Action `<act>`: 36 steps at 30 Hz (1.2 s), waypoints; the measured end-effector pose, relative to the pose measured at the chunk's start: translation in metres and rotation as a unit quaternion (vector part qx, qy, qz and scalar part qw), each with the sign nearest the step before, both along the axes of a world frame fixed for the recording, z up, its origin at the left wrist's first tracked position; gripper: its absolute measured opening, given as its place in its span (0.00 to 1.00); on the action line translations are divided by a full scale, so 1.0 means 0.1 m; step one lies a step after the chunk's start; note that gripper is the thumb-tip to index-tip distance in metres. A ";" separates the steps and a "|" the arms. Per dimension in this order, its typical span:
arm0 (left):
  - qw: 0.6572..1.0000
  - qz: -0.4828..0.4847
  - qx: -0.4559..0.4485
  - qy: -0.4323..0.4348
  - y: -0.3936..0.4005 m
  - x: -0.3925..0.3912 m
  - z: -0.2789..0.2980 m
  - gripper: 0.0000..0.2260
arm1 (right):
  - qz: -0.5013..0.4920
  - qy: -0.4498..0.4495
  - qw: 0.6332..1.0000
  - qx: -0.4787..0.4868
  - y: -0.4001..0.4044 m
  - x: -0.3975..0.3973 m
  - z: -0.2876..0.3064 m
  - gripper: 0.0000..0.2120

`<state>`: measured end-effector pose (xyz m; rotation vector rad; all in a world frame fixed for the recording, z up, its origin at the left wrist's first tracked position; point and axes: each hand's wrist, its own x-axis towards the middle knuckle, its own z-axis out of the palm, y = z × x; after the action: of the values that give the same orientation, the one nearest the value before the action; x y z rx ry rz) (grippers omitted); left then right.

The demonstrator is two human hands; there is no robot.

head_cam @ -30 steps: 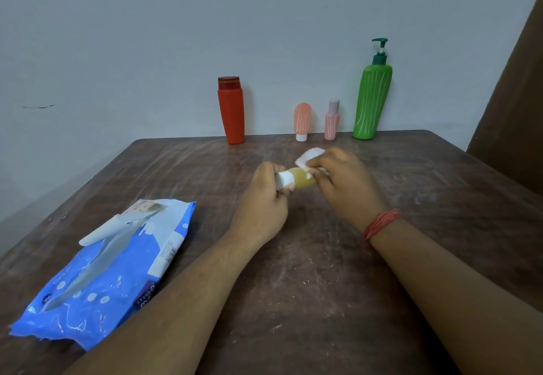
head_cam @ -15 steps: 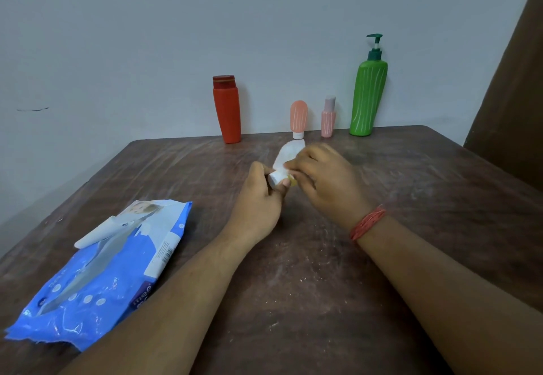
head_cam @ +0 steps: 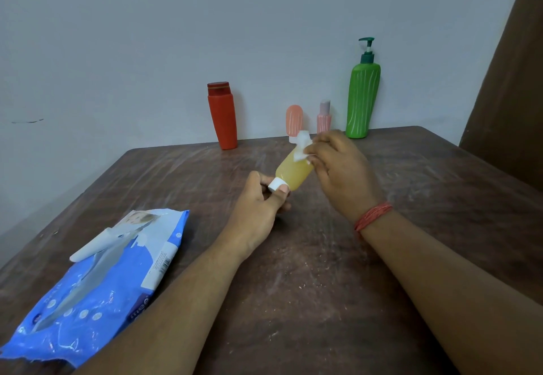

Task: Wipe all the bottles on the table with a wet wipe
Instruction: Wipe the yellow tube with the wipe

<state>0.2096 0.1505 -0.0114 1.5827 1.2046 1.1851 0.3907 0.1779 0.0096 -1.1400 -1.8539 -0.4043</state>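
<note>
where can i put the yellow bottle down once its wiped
Bare wood lies right of the right hand, and between the red bottle and the blue wipes packet. The back edge near the green pump bottle is crowded.

Scuffed, dull wood table (head_cam: pixel 382 257); glossy crinkled plastic wipes pack (head_cam: pixel 97 286); smooth plastic red bottle (head_cam: pixel 223 119); translucent yellow bottle (head_cam: pixel 293 172).

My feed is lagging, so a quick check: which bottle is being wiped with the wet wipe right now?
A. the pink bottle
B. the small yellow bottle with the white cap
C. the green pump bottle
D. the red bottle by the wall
B: the left hand pinches the white cap of the small yellow bottle while the right hand presses the wet wipe against its far end.
</note>
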 end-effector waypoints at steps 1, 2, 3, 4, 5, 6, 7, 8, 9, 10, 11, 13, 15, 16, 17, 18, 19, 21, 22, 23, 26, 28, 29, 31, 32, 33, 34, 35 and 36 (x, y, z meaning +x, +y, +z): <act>1.000 -0.002 -0.002 0.008 0.00 0.01 -0.01 0.04 | -0.016 0.008 1.000 0.002 0.01 0.02 0.00 0.09; 1.000 -0.002 -0.003 0.013 0.01 0.01 -0.02 0.04 | -0.015 0.001 1.000 0.001 0.00 0.01 -0.01 0.11; 1.000 0.001 -0.004 0.015 0.01 0.01 -0.02 0.05 | 0.000 -0.020 1.000 -0.003 -0.03 -0.04 -0.01 0.14; 1.000 0.007 -0.006 0.012 0.02 0.00 -0.03 0.05 | 0.020 -0.051 0.998 -0.009 -0.06 -0.10 -0.02 0.18; 1.000 0.012 -0.009 0.006 0.03 -0.01 -0.03 0.05 | 0.033 -0.085 0.996 -0.014 -0.09 -0.15 -0.05 0.21; 1.000 0.016 -0.012 0.001 0.03 -0.01 -0.03 0.05 | 0.033 -0.112 0.993 -0.018 -0.10 -0.18 -0.07 0.23; 1.000 0.017 -0.014 0.000 0.03 -0.02 -0.03 0.05 | 0.022 -0.123 0.992 -0.022 -0.08 -0.18 -0.07 0.24; 1.000 0.016 -0.013 0.005 0.04 -0.01 -0.03 0.05 | 0.007 -0.115 0.993 -0.027 -0.04 -0.15 -0.06 0.24; 1.000 0.011 -0.011 0.013 0.03 -0.01 -0.03 0.05 | -0.013 -0.094 0.995 -0.033 0.00 -0.10 -0.04 0.22; 1.000 0.002 -0.011 0.019 0.03 0.00 -0.04 0.04 | -0.036 -0.063 0.997 -0.036 0.04 -0.04 -0.04 0.20; 1.000 -0.006 -0.012 0.023 0.03 0.01 -0.04 0.04 | -0.056 -0.032 0.997 -0.036 0.08 0.02 -0.04 0.17; 0.999 -0.017 -0.016 0.029 0.02 0.01 -0.04 0.05 | -0.067 0.002 0.997 -0.033 0.10 0.08 -0.03 0.15; 0.999 -0.014 -0.016 0.026 0.03 0.00 -0.04 0.04 | -0.043 -0.003 0.999 -0.022 0.06 0.06 -0.03 0.15; 1.000 -0.011 -0.015 0.019 0.03 -0.01 -0.04 0.04 | -0.020 -0.018 0.999 -0.018 0.02 0.02 -0.03 0.15; 1.000 -0.008 -0.015 0.010 0.03 -0.02 -0.04 0.04 | 0.008 -0.038 0.999 -0.013 -0.02 -0.01 -0.03 0.14; 1.000 -0.005 -0.016 0.001 0.03 -0.03 -0.04 0.04 | 0.039 -0.058 0.998 -0.009 -0.05 -0.05 -0.03 0.13; 1.000 -0.005 -0.017 -0.007 0.03 -0.04 -0.04 0.05 | 0.065 -0.074 0.995 -0.003 -0.08 -0.08 -0.03 0.12; 1.000 -0.009 -0.020 -0.011 0.03 -0.03 -0.03 0.05 | 0.066 -0.077 0.995 0.004 -0.04 -0.07 -0.03 0.11; 1.000 -0.013 -0.020 -0.005 0.02 -0.02 -0.03 0.04 | 0.039 -0.055 0.998 0.003 0.00 -0.04 -0.02 0.11; 1.000 -0.018 -0.021 0.002 0.03 -0.01 -0.03 0.04 | 0.006 -0.026 1.000 -0.003 0.04 0.00 0.00 0.12; 1.000 -0.016 -0.021 0.004 0.04 0.00 -0.05 0.04 | -0.005 -0.003 1.000 -0.027 0.02 0.03 -0.01 0.13; 0.999 -0.007 -0.025 -0.041 0.06 -0.02 -0.06 0.06 | 0.058 -0.049 0.996 -0.038 -0.07 -0.09 -0.05 0.13; 0.997 -0.003 -0.030 -0.069 0.07 -0.04 -0.07 0.07 | 0.091 -0.073 0.992 -0.041 -0.11 -0.16 -0.08 0.13; 0.993 -0.001 -0.039 -0.109 0.08 -0.06 -0.06 0.07 | 0.122 -0.109 0.986 -0.041 -0.12 -0.23 -0.09 0.13; 0.993 -0.004 -0.042 -0.114 0.08 -0.06 -0.06 0.07 | 0.115 -0.115 0.986 -0.036 -0.10 -0.21 -0.07 0.13; 0.994 -0.009 -0.040 -0.104 0.08 -0.06 -0.06 0.07 | 0.098 -0.107 0.989 -0.026 -0.06 -0.18 -0.05 0.13; 0.996 -0.017 -0.036 -0.080 0.08 -0.05 -0.06 0.06 | 0.074 -0.084 0.994 -0.018 -0.03 -0.12 -0.02 0.13; 0.998 -0.027 -0.030 -0.052 0.08 -0.04 -0.07 0.06 | 0.047 -0.056 0.997 -0.015 0.00 -0.06 0.00 0.13; 0.999 -0.037 -0.026 -0.025 0.07 -0.03 -0.07 0.06 | 0.021 -0.028 0.999 -0.013 0.02 0.01 0.01 0.13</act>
<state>0.2065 0.1575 -0.0180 1.5367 1.1262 1.1295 0.3914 0.1801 0.0111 -1.1162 -1.9333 -0.3919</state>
